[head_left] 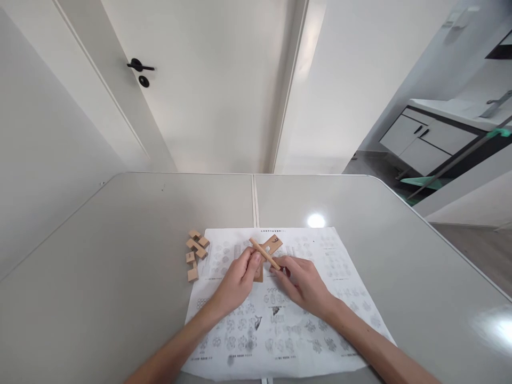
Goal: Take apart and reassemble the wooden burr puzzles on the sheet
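Note:
Above a printed paper sheet [296,341], my left hand [242,274] is closed on flat wooden puzzle pieces. One of these, a wooden piece with a dark mark [274,243], sticks out beyond the fingers toward the upper right. A thin wooden strip [264,253] crosses over it diagonally, between both hands. At its lower right end, my right hand [302,277] pinches the strip with thumb and fingers. How the pieces join is partly hidden by the fingers. To the left, several notched wooden blocks [197,248] lie in a loose column along the sheet's edge.
The grey table [120,298] has a seam [255,200] running down its middle. A white door [208,96] with a black handle [138,65] stands behind it. Beyond the table's right side are a sink cabinet [436,133] and a green-ended pole [456,160].

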`<state>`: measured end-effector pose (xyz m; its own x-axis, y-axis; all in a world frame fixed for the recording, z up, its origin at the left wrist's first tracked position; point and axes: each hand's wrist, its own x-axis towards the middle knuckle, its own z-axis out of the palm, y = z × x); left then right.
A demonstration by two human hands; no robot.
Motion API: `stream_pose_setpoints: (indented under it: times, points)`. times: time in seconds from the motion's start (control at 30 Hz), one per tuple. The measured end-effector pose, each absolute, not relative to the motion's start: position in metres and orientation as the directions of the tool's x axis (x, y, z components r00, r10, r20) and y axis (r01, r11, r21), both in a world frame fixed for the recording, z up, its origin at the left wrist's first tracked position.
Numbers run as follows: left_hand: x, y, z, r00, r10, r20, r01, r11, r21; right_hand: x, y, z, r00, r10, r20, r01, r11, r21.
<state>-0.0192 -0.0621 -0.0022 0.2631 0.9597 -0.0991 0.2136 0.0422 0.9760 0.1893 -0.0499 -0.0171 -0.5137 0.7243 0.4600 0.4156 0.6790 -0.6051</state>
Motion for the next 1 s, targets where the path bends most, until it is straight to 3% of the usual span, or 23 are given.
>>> stream_pose_setpoints:
  times: [0.27,0.5,0.8,0.9,1.0]
  points:
    - [-0.0202,-0.0625,0.0021,0.296,0.948,-0.120,0.176,0.070,0.982,0.1923,-0.0481,-0.0206,-0.386,0.798,0.462,0.471,0.601,-0.646]
    - [-0.0202,-0.0618,0.0019,0.306,0.947,-0.095,0.199,0.034,0.979,0.1924,-0.0491,-0.0193,-0.483,0.744,0.462,0.434,0.661,-0.612]
    - [-0.0199,-0.0619,0.0015,0.305,0.948,-0.090,0.090,0.065,0.994,0.1926,-0.0474,-0.0209,-0.453,0.783,0.426,0.468,0.616,-0.634]
    - [-0.0195,-0.0616,0.0018,0.267,0.961,-0.074,0.046,0.064,0.997,0.1931,-0.0469,-0.0186,-0.450,0.813,0.369,0.485,0.570,-0.663]
    - [-0.0192,-0.0603,0.0019,0.179,0.983,-0.047,0.000,0.048,0.999,0.1921,-0.0464,-0.0153,-0.520,0.765,0.379,0.458,0.625,-0.632]
